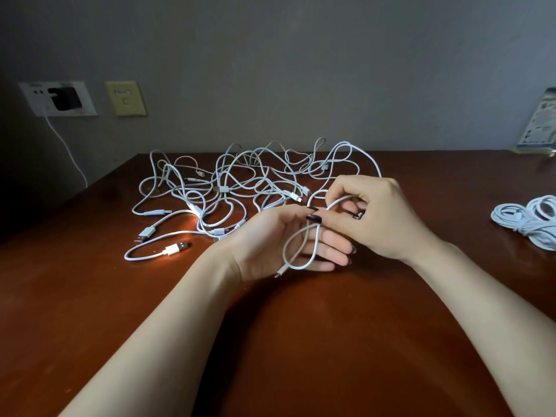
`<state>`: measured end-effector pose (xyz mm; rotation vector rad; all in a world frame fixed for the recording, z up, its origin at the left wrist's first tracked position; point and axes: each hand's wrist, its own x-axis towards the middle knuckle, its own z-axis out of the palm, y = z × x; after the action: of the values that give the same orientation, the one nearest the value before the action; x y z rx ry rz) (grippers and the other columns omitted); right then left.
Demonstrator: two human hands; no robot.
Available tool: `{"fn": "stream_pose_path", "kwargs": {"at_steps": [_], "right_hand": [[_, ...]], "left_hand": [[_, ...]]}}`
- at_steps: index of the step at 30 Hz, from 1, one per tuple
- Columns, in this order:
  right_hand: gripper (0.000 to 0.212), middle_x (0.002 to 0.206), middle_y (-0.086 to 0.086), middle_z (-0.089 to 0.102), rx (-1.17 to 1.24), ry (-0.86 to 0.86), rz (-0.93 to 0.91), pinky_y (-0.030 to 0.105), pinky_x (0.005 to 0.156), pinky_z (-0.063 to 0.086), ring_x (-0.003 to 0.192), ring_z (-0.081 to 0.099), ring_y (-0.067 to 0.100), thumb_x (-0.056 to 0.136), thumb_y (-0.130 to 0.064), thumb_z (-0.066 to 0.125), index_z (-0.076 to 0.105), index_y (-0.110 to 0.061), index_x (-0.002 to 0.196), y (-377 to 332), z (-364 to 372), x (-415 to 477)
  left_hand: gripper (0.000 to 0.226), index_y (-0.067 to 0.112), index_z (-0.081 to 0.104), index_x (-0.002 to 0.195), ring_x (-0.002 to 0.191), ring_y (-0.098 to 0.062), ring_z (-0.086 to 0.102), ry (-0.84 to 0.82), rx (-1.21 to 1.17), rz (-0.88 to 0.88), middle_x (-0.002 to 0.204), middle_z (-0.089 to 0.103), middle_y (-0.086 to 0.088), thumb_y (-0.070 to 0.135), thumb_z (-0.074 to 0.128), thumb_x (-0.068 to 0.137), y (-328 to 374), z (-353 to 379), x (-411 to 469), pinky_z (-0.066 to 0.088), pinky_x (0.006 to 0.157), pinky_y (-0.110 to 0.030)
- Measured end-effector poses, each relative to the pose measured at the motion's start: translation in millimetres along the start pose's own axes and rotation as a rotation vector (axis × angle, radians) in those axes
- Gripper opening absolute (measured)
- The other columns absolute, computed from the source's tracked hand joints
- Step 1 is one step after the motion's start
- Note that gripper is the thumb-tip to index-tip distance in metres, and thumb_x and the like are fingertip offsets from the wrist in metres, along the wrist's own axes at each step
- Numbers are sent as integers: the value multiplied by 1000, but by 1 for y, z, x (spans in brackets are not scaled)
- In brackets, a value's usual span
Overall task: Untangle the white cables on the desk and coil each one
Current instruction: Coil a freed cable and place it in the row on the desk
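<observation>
A tangle of several white cables [240, 182] lies spread across the far middle of the brown desk [301, 341]. My left hand [270, 239] is palm up just in front of it, thumb pinching a small loop of one white cable [296, 251] against the fingers; the loop's small plug end hangs at the palm's near edge. My right hand [379, 218] is right beside it, fingers curled round the same cable where it runs on toward the tangle. Both hands hover a little above the desk.
Coiled white cables [529, 219] lie at the desk's right edge. On the wall at left are a socket plate with a black charger [64, 99] and its hanging white lead, plus a yellowish switch plate [125, 98]. A printed package [538, 121] leans at the far right.
</observation>
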<state>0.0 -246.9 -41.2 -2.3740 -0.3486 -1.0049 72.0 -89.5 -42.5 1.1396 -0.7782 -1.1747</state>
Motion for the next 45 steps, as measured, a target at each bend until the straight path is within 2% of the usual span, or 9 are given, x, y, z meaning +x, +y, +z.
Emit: {"fn": "stream_pose_path", "kwargs": {"at_steps": [5, 10, 18, 23, 26, 33, 39, 41, 45], "right_hand": [[17, 63, 1, 55, -27, -94, -19, 11, 56, 33, 60, 47, 15, 71, -27, 73, 61, -14, 70, 2, -2, 0], [15, 62, -8, 49, -13, -79, -44, 9, 56, 31, 57, 46, 10, 67, -21, 77, 63, -18, 69, 2, 3, -1], [6, 87, -18, 62, 155, 101, 233, 16, 74, 45, 85, 59, -2, 88, -37, 56, 53, -35, 93, 14, 6, -2], [27, 59, -13, 56, 97, 202, 300, 29, 54, 37, 54, 46, 6, 93, -22, 56, 58, -33, 69, 18, 8, -3], [27, 53, -3, 53, 30, 291, 272, 28, 53, 31, 51, 39, 6, 90, -19, 62, 60, -27, 64, 14, 8, 0], [16, 60, -26, 57, 30, 321, 115, 5, 57, 31, 58, 51, -6, 88, -12, 62, 67, -13, 72, 6, 10, 0], [20, 50, -12, 55, 99, 307, 175, 13, 50, 33, 45, 49, 4, 91, -12, 60, 58, -23, 74, 1, 14, -2], [11, 58, -7, 62, 106, 335, 238, 25, 53, 41, 49, 52, 14, 92, -19, 59, 54, -26, 86, 3, 16, -2], [9, 61, -11, 64, 12, 243, 316, 21, 63, 42, 61, 59, 10, 91, -22, 59, 52, -25, 94, 8, 17, -4]], "left_hand": [[26, 8, 57, 102, 64, -26, 66, 34, 78, -13, 83, 69, -14, 13, 33, 93, 0, -5, -1, 58, 63, -36], [20, 12, 51, 93, 37, -12, 41, 94, 132, 2, 55, 50, -4, 6, 32, 94, -1, -5, 5, 34, 39, -16], [35, 16, 60, 83, 44, -6, 17, 270, 36, 228, 52, 30, 8, 11, 29, 100, 4, -6, 7, 17, 38, -11], [30, 13, 53, 83, 39, -4, 22, 449, 252, 341, 49, 33, 11, 13, 31, 103, 0, 0, 9, 21, 36, -14], [28, 13, 57, 90, 41, -4, 25, 586, 532, 400, 51, 31, 12, 14, 31, 103, -8, 0, 14, 24, 42, -19], [35, 15, 58, 87, 42, -4, 31, 523, 709, 294, 57, 36, 8, 32, 32, 103, -16, 2, 17, 26, 45, -21], [38, 13, 58, 86, 42, -8, 27, 349, 537, 280, 53, 34, 7, 36, 31, 102, -15, 12, 14, 24, 39, -18], [36, 13, 57, 83, 39, -6, 24, 384, 447, 366, 51, 31, 7, 35, 34, 101, -11, 14, 14, 21, 38, -17], [34, 15, 55, 77, 37, -5, 19, 523, 202, 508, 46, 27, 9, 31, 38, 101, -3, 5, 12, 17, 38, -14]]}}
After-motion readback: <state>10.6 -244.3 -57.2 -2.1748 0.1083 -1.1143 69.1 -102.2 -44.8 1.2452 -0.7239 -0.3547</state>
